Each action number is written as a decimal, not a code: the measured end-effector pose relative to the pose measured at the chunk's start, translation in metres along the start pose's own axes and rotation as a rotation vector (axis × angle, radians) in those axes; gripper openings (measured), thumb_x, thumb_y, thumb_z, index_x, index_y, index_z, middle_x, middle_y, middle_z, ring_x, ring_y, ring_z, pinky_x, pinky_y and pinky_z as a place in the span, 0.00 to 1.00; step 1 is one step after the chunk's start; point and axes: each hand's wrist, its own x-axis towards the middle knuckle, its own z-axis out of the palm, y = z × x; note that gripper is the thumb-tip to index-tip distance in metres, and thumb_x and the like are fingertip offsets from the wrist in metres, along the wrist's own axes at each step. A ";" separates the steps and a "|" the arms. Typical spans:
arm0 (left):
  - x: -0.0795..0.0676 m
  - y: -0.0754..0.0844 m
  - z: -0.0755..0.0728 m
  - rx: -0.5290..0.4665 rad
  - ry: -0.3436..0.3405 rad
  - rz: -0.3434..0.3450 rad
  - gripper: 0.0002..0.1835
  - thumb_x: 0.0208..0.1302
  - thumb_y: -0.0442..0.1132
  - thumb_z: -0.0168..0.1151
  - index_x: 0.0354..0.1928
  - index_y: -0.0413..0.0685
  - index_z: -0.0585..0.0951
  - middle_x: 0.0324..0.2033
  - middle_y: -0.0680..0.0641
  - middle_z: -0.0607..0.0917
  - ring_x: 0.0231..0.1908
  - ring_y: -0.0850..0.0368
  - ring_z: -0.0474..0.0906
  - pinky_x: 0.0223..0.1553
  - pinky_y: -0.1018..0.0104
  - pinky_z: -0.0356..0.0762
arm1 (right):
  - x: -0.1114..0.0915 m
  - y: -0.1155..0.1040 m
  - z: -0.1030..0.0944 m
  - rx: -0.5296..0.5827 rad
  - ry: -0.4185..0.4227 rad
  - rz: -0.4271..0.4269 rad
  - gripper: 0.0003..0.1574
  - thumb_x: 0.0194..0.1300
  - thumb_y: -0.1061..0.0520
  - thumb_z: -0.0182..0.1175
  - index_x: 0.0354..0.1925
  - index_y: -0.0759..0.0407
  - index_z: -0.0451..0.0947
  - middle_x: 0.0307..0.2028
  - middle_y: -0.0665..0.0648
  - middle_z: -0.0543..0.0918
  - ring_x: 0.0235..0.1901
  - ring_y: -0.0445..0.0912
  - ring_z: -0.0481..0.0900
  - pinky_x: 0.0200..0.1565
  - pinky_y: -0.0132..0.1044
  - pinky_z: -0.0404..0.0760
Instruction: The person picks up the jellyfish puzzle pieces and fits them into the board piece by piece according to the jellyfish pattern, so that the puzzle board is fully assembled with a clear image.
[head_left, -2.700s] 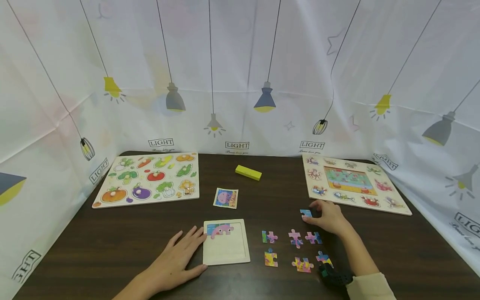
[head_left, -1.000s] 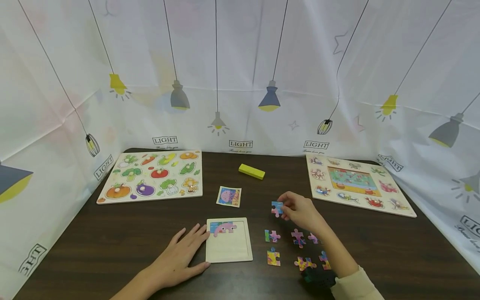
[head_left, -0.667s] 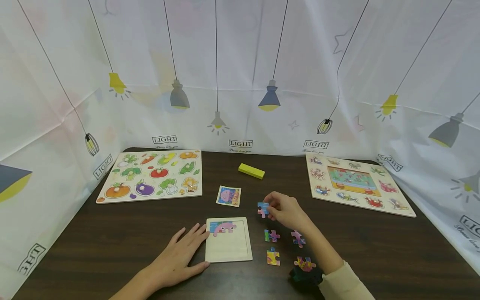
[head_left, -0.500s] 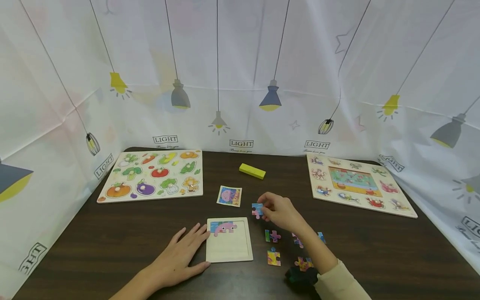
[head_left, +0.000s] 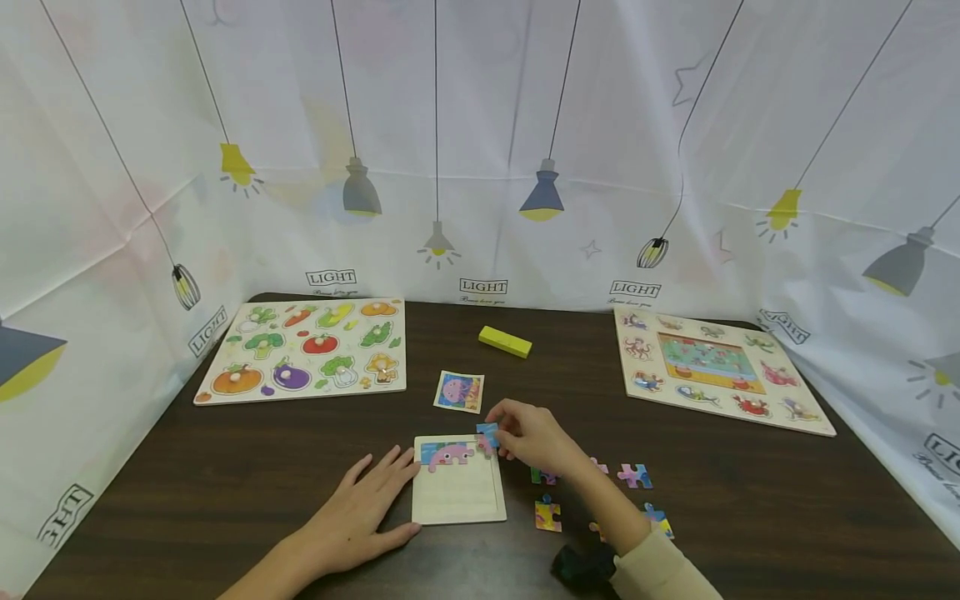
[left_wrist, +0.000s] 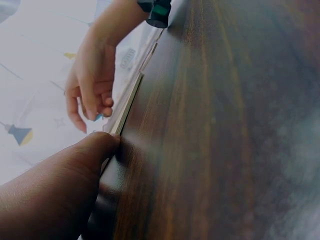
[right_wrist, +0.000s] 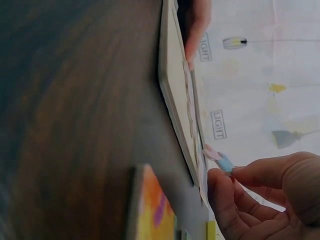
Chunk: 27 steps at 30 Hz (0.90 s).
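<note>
Jigsaw piece (head_left: 487,432), pinched at its right side in the right hand (head_left: 536,437), likely to free its joining side, tilts over the far right corner of the wooden puzzle tray (head_left: 457,502), whose left edge the outspread left hand (head_left: 363,515) touches, seemingly steadying it.

The table (head_left: 225,483) showed a smooth, dark wood grain, faintly glossy toward the front. The tray (head_left: 459,500) looked to me like pale, matt wood, the piece (head_left: 487,431) smooth on its printed face. The backdrop (head_left: 465,108) was creased cloth, the sleeve (head_left: 660,571) matt fabric. The card (head_left: 458,392) seemed paper.
</note>
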 end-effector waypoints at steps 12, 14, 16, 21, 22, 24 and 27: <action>0.000 0.000 0.000 0.008 -0.003 -0.005 0.40 0.62 0.67 0.44 0.69 0.50 0.57 0.69 0.50 0.54 0.68 0.54 0.45 0.63 0.46 0.40 | 0.001 -0.008 0.011 -0.034 0.008 0.011 0.08 0.62 0.65 0.55 0.40 0.59 0.76 0.25 0.49 0.75 0.20 0.42 0.68 0.20 0.31 0.68; 0.000 0.001 -0.001 0.005 -0.005 -0.006 0.40 0.62 0.67 0.44 0.69 0.50 0.57 0.69 0.50 0.54 0.68 0.53 0.45 0.63 0.46 0.40 | 0.001 -0.008 0.012 -0.031 0.019 0.026 0.07 0.62 0.65 0.55 0.39 0.59 0.76 0.25 0.49 0.75 0.21 0.42 0.68 0.20 0.31 0.69; 0.000 0.001 -0.001 0.002 -0.008 -0.006 0.40 0.62 0.66 0.44 0.69 0.50 0.57 0.69 0.50 0.54 0.68 0.53 0.45 0.63 0.46 0.40 | 0.001 -0.007 0.013 -0.014 0.024 0.046 0.07 0.62 0.65 0.55 0.39 0.59 0.76 0.24 0.50 0.75 0.19 0.42 0.69 0.20 0.31 0.70; -0.001 0.002 -0.002 -0.001 -0.008 -0.008 0.40 0.62 0.66 0.45 0.69 0.49 0.57 0.69 0.49 0.55 0.68 0.53 0.45 0.63 0.46 0.40 | 0.002 -0.005 0.015 0.071 0.029 0.087 0.07 0.62 0.67 0.54 0.40 0.61 0.75 0.22 0.52 0.75 0.16 0.43 0.73 0.20 0.33 0.76; -0.001 0.002 -0.003 0.000 -0.008 -0.008 0.40 0.62 0.66 0.45 0.69 0.49 0.57 0.69 0.49 0.55 0.68 0.53 0.45 0.63 0.46 0.40 | 0.002 -0.005 0.016 0.083 0.031 0.091 0.07 0.62 0.67 0.54 0.40 0.62 0.75 0.22 0.53 0.75 0.16 0.43 0.74 0.20 0.34 0.76; -0.001 0.002 -0.002 0.001 -0.006 -0.007 0.40 0.62 0.66 0.45 0.69 0.50 0.57 0.69 0.50 0.55 0.68 0.54 0.45 0.63 0.46 0.40 | 0.002 -0.005 0.016 0.102 0.033 0.099 0.06 0.62 0.67 0.54 0.39 0.63 0.75 0.22 0.53 0.76 0.16 0.44 0.76 0.21 0.35 0.77; 0.000 0.002 -0.002 0.003 -0.004 -0.005 0.40 0.62 0.66 0.44 0.69 0.50 0.57 0.69 0.50 0.54 0.68 0.54 0.45 0.63 0.46 0.40 | 0.002 -0.005 0.017 0.118 0.032 0.118 0.06 0.62 0.67 0.54 0.39 0.64 0.74 0.21 0.53 0.76 0.16 0.44 0.77 0.21 0.36 0.77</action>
